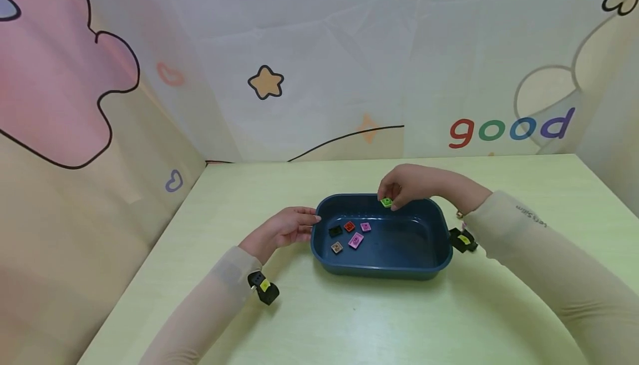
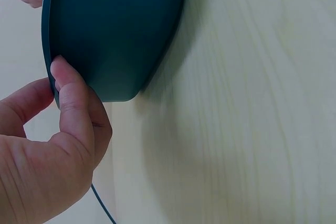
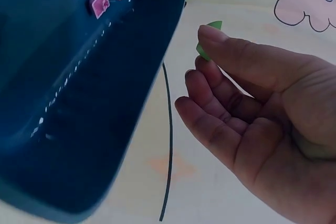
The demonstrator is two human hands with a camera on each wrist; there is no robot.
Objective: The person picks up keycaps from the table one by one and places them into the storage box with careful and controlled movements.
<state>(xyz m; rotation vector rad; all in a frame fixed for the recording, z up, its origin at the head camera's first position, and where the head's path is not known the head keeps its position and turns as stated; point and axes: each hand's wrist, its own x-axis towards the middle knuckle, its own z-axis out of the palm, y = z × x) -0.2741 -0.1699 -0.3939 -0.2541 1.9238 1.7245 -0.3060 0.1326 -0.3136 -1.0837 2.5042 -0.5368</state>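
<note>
A dark blue rectangular plastic basin (image 1: 379,269) with rounded corners sits on the table. My left hand (image 1: 285,228) pinches its left rim, the thumb and fingers on either side of the wall in the left wrist view. Over the basin's far edge, my right hand (image 1: 411,183) holds a small green square piece (image 1: 386,202) between thumb and index finger, the other fingers loosely bent. Inside on the left lie several small pieces: a black one (image 1: 335,231), a red one (image 1: 349,226), a tan one (image 1: 336,247), a small pink square (image 1: 366,227) and a longer pink one (image 1: 356,240).
The light green wood-grain table (image 1: 349,320) extends around the basin on all sides. Behind it hangs a printed cloth backdrop (image 1: 324,76). A black wrist camera (image 1: 263,288) is strapped to the left sleeve, and another (image 1: 463,240) shows below the right wrist.
</note>
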